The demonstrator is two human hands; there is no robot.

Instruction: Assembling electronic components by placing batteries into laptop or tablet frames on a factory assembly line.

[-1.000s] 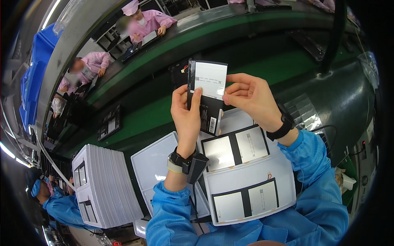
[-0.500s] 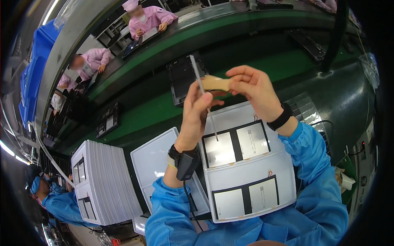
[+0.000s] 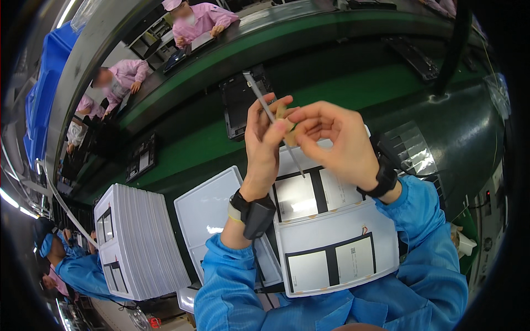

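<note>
My left hand [image 3: 260, 143] grips a thin flat grey piece [image 3: 256, 88], seen edge-on and tilted; its broad face is hidden, so I cannot tell its exact kind. A tan strip of tape [image 3: 282, 110] lies bent at the left fingertips. My right hand [image 3: 334, 143] is closed, its thumb and forefinger pinching the strip close to my left thumb. Both hands are above a white tray [image 3: 342, 226] in front of me. In it lie flat silver battery packs [image 3: 309, 271] with black borders and small red wires.
At left stands a tall stack of white trays [image 3: 149, 243]; another white tray [image 3: 207, 198] leans beside mine. A green conveyor belt [image 3: 190, 132] runs across behind, carrying a black device casing [image 3: 234, 105]. Co-workers in pink [image 3: 201, 25] sit beyond it, and one in blue [image 3: 83, 276] at far left.
My right hand has moved left and turned toward my left hand. The tan strip, stretched out between the hands before, is now bent and bunched at the fingertips. The grey piece has tilted more.
</note>
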